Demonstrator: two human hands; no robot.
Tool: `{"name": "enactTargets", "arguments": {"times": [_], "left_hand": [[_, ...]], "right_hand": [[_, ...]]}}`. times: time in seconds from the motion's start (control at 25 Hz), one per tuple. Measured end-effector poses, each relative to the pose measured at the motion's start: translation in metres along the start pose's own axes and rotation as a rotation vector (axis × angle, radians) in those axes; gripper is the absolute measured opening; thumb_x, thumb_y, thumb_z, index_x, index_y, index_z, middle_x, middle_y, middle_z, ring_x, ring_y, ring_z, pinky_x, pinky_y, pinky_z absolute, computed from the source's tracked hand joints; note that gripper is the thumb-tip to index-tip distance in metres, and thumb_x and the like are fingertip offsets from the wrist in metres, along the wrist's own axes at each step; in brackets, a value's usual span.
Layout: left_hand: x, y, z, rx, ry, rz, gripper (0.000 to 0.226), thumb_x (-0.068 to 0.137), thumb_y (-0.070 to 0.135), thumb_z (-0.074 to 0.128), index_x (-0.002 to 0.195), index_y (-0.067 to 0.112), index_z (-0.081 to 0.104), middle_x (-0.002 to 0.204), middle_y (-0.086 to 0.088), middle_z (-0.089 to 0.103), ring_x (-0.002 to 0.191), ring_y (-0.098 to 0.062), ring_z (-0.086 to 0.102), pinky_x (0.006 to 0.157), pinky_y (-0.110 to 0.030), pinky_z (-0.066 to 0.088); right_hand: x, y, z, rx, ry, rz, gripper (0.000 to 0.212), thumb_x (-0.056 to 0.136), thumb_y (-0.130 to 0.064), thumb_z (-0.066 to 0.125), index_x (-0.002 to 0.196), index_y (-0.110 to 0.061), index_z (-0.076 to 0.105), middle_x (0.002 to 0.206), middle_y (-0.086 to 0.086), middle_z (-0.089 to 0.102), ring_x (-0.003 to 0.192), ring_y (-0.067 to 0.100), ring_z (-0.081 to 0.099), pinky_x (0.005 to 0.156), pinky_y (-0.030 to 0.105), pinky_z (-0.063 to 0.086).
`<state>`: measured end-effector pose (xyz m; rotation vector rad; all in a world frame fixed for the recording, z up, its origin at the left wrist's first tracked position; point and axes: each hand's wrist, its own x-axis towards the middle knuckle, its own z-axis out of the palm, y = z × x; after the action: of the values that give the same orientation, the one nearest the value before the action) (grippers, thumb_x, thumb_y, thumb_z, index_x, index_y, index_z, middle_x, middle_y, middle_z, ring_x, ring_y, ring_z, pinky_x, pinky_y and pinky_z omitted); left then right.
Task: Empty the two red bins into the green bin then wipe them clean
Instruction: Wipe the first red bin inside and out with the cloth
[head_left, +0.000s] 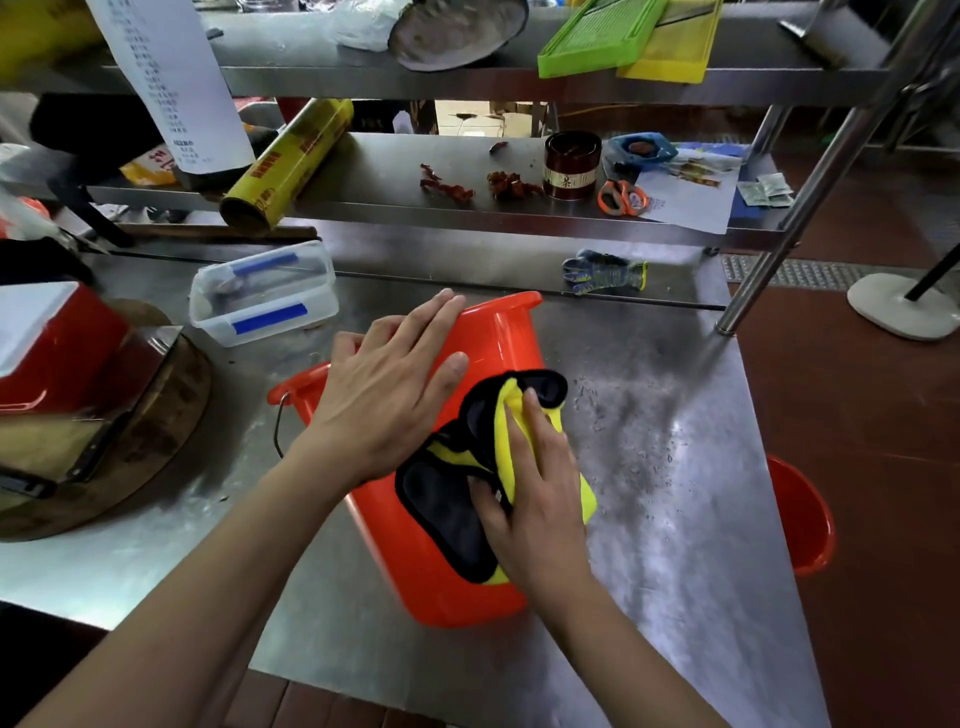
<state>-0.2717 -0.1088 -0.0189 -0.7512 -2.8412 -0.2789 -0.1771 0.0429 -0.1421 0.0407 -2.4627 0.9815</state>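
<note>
A red bin (498, 343) lies on its side on the steel table (675, 467), its rim towards the shelf and its base towards me. My left hand (384, 395) rests flat on the bin's upper wall with straight fingers. My right hand (540, 499) holds a yellow and black cloth (457, 499) against the bin's outer wall, fingers over the cloth and thumb curled into its folds. A second red bin (802, 514) stands on the floor beyond the table's right edge. No green bin is in view.
A clear plastic box (265, 296) with blue clips sits at the back left, next to a round wooden block (156, 415) and a red and white container (52, 338). A work glove (605, 273) lies at the back. Shelves overhang the rear of the table.
</note>
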Motion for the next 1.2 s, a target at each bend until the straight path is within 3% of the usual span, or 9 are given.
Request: {"name": "enactTargets", "arguments": {"times": [0.2,0.4,0.6,0.84,1.04,1.2], "left_hand": [[0.002,0.010,0.000,-0.065,0.025,0.014,0.063,0.100,0.060,0.009,0.157,0.037,0.023,0.160,0.018,0.030,0.138,-0.012,0.035,0.102,-0.039,0.025],[0.003,0.002,0.000,-0.072,0.027,-0.004,0.061,0.101,0.060,0.012,0.156,0.038,0.024,0.156,0.016,0.036,0.137,-0.014,0.036,0.106,-0.041,0.024],[0.001,-0.007,0.002,-0.073,0.017,-0.052,0.060,0.101,0.060,0.015,0.156,0.038,0.023,0.154,0.012,0.037,0.133,-0.020,0.038,0.106,-0.045,0.024],[0.004,-0.017,0.003,-0.063,0.017,-0.090,0.061,0.099,0.060,0.017,0.156,0.038,0.023,0.153,0.009,0.040,0.131,-0.022,0.041,0.107,-0.048,0.025],[0.000,-0.014,0.007,-0.065,0.042,-0.077,0.059,0.099,0.058,0.025,0.153,0.037,0.029,0.149,0.007,0.045,0.130,-0.021,0.039,0.107,-0.048,0.024],[-0.003,-0.017,0.007,-0.096,0.065,-0.086,0.059,0.098,0.058,0.024,0.152,0.036,0.032,0.148,0.009,0.046,0.128,-0.021,0.041,0.106,-0.048,0.024]], "right_hand": [[0.051,-0.024,0.003,-0.029,0.029,-0.008,0.077,0.090,-0.039,0.065,0.157,-0.029,0.028,0.168,-0.001,0.016,0.148,0.026,0.032,0.113,0.058,0.031],[0.044,-0.020,0.006,-0.035,-0.013,-0.024,0.079,0.091,-0.042,0.064,0.159,-0.031,0.025,0.169,-0.004,0.011,0.152,0.023,0.026,0.118,0.059,0.024],[-0.003,0.005,0.007,-0.026,-0.024,-0.026,0.089,0.084,-0.034,0.069,0.159,-0.031,0.020,0.168,0.000,0.015,0.153,0.021,0.021,0.116,0.060,0.028],[-0.068,0.037,0.006,-0.003,-0.021,-0.012,0.081,0.084,-0.029,0.067,0.156,-0.020,0.031,0.166,0.006,0.023,0.152,0.025,0.025,0.114,0.062,0.032],[-0.088,0.050,0.004,0.034,-0.007,0.033,0.080,0.086,-0.030,0.065,0.156,-0.019,0.029,0.166,0.005,0.024,0.152,0.024,0.026,0.107,0.063,0.040],[-0.071,0.032,0.001,0.067,-0.024,0.090,0.087,0.085,-0.032,0.062,0.159,-0.036,0.018,0.167,-0.005,0.020,0.153,0.015,0.021,0.109,0.060,0.039]]}}
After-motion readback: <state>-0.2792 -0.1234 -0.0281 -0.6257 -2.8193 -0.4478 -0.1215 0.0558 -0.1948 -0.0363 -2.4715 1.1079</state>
